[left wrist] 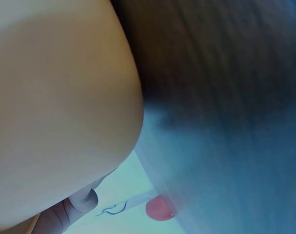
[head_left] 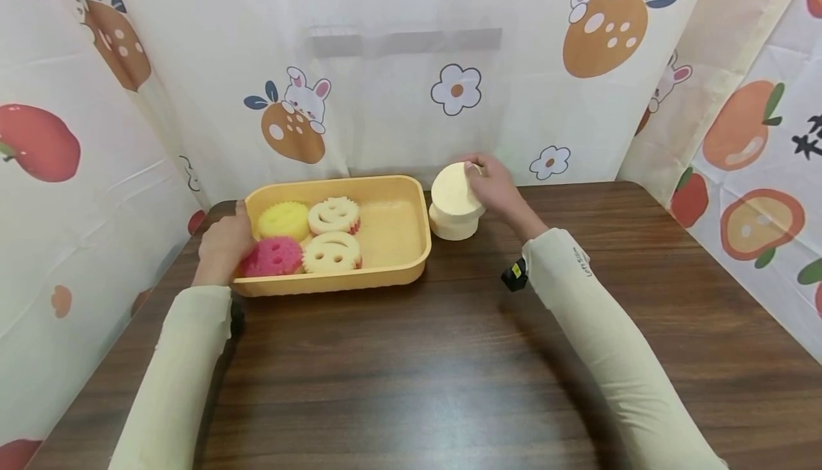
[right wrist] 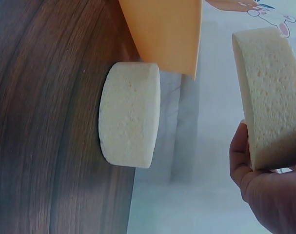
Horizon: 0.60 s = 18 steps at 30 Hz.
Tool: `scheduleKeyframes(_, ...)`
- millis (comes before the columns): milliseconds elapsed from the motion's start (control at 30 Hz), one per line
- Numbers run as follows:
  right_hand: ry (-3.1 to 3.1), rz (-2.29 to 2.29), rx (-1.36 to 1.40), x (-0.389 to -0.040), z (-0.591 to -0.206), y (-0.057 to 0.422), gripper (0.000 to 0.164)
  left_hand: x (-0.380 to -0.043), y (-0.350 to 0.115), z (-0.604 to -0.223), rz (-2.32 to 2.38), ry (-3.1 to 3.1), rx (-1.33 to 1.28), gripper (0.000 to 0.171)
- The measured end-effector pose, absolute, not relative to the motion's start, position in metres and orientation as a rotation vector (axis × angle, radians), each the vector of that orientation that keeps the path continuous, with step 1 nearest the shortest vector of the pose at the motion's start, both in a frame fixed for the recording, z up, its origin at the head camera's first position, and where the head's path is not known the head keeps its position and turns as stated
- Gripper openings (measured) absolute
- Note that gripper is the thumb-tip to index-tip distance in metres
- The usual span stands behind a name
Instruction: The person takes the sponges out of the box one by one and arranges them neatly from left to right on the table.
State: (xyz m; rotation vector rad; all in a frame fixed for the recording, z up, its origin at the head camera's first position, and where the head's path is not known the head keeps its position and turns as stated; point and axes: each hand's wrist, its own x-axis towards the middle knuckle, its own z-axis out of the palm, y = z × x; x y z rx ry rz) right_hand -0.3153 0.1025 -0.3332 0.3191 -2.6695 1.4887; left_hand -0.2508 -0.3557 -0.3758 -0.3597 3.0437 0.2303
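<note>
My right hand (head_left: pixel 496 188) pinches a round cream sponge (head_left: pixel 452 188) at its edge, fingers on one face and thumb on the other. In the right wrist view, this sponge (right wrist: pixel 270 97) is raised well apart from a second cream sponge (right wrist: pixel 129 114) lying on the table. My left hand (head_left: pixel 226 243) grips the left end of a yellow plastic tray (head_left: pixel 394 231); the tray wall hides most of that hand in the left wrist view. Inside the tray's left half lie a yellow sponge (head_left: pixel 285 220), a pink one (head_left: pixel 272 256) and two cream smiley-face sponges (head_left: pixel 335 215).
The dark wooden table (head_left: pixel 385 363) backs onto a printed curtain (head_left: pixel 385 113) with fruit, rabbits and flowers. More curtain hangs at both sides. The second sponge stands just right of the tray's right wall.
</note>
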Motion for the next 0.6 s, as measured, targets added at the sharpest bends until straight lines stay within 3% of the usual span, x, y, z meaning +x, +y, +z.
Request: scheduleKeyframes(600,-2.630,1.453,0.064,-0.317,-0.348,0.130,0.043,-0.251,-0.355,-0.376,0.248,3.040,-0.367,0.084)
